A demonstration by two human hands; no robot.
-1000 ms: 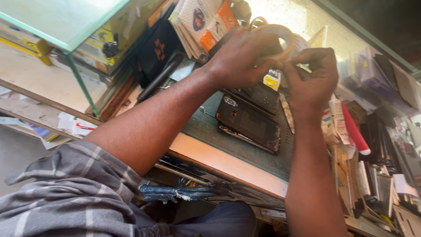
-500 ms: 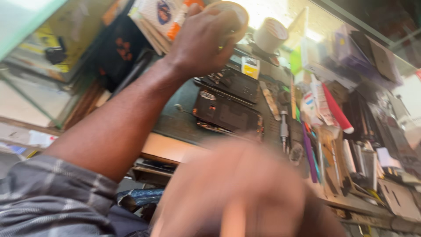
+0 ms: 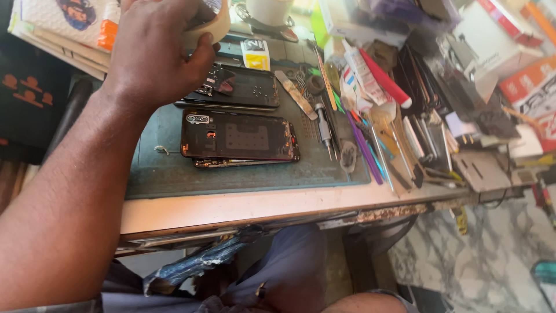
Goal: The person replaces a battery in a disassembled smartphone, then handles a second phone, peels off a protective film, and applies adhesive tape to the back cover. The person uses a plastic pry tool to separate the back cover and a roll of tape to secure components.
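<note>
My left hand [image 3: 153,55] is clamped on a tape roll [image 3: 209,26] at the tabletop's [image 3: 243,206] far edge; my right hand is out of view. The opened phone [image 3: 237,138] lies nearer me, below that hand, long axis left-right.

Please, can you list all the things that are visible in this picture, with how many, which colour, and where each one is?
roll of tape: one, beige, top edge, gripped by the left hand
opened phones: about three, black, on the mat
work mat: one, grey-green, on the bench
bench: one, pale worn edge, across the middle
screwdriver: one, metal, right part of the mat
red-capped tube: one, white, among tools at right
cup: one, white, top
left hand: one, top left; right hand not in view
</note>
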